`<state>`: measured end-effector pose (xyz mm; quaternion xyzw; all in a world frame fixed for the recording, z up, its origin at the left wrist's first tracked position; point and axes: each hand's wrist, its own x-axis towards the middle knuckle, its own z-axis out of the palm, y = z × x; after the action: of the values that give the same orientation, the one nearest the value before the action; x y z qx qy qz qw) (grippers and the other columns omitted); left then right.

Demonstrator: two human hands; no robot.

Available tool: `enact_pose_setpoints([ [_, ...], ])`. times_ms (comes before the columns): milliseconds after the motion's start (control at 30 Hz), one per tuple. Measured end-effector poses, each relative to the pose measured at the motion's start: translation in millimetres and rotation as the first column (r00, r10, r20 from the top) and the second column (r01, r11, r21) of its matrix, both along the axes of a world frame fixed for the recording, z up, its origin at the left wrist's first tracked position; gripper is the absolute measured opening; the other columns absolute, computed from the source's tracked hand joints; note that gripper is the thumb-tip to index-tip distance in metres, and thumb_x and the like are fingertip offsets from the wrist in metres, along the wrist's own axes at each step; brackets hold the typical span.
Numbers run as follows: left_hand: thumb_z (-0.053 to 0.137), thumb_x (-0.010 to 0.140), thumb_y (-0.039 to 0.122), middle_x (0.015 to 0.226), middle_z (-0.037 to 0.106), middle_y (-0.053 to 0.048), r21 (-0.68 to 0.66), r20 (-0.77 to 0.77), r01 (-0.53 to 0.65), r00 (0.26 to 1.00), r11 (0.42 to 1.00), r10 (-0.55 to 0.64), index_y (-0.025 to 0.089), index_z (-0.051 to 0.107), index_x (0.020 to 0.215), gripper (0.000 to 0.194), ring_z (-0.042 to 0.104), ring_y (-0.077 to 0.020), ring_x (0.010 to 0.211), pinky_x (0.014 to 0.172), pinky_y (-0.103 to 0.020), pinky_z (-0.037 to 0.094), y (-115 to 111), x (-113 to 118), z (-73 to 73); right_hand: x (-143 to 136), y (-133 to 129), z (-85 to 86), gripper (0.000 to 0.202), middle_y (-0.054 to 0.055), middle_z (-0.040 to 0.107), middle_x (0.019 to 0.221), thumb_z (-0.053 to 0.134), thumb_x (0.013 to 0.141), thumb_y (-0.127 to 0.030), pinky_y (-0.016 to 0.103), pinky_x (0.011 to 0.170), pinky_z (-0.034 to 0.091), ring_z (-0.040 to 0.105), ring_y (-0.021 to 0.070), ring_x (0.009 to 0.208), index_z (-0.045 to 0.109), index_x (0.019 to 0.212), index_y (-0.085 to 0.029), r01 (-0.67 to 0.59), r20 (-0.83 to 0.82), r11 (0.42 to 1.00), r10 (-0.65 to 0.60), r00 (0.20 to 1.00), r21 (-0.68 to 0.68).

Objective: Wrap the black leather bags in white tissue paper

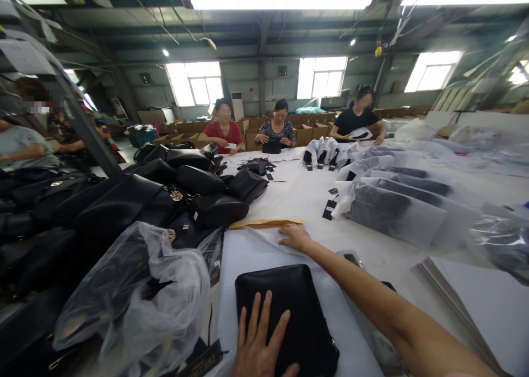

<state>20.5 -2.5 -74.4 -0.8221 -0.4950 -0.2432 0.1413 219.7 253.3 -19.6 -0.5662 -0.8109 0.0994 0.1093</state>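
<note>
A black handbag lies flat on a stack of thin white sheets in front of me. My left hand rests on the bag's near part, fingers spread and palm down. Beyond the bag, my right hand reaches to the far edge of the stack, its fingers curled on the lifted edge of a white sheet. A brown-yellow strip runs along that far edge. Where the right fingertips meet the sheet is partly hidden.
Black bags are heaped on the left, beside a crumpled clear plastic bag. Wrapped bags stand in rows at right, near a stack of grey-white boards. Co-workers sit across the table.
</note>
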Motion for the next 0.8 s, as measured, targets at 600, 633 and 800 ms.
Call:
enact_pose_setpoints([
  [600,0.071,0.072,0.056,0.156,0.036,-0.013,0.021,-0.015,0.014,1.0,1.0,-0.014,0.033,0.041,0.147,0.084,0.033,-0.0421,0.14,0.105,-0.059,0.036,3,-3,-3.8,14,0,32.0,0.029,0.001,0.075,0.094,0.077,0.077,-0.033,0.028,0.075,0.048,0.068,0.0215,0.09,0.073,0.105,-0.028,0.088,0.001,0.994,-0.088,0.996,-0.06],
  [633,0.069,0.073,0.058,0.156,0.036,-0.013,0.022,-0.028,0.02,0.999,1.0,-0.02,0.032,0.041,0.148,0.084,0.033,-0.0423,0.14,0.105,-0.059,0.037,3,-6,-2.6,15,1,34.4,0.022,0.001,0.075,0.091,0.077,0.077,-0.034,0.028,0.073,0.048,0.068,0.0214,0.087,0.076,0.097,-0.028,0.083,0.009,0.993,-0.082,0.997,-0.079],
  [800,0.061,0.082,0.059,0.152,0.043,-0.012,-0.001,-0.112,0.183,0.977,0.983,-0.182,0.034,0.04,0.148,0.074,0.044,-0.0375,0.135,0.095,-0.048,0.051,12,-29,16.0,18,3,42.1,0.006,-0.001,0.076,0.088,0.077,0.076,-0.034,0.027,0.074,0.05,0.069,0.0207,0.085,0.079,0.08,-0.03,0.081,0.017,0.993,-0.079,0.997,-0.086],
])
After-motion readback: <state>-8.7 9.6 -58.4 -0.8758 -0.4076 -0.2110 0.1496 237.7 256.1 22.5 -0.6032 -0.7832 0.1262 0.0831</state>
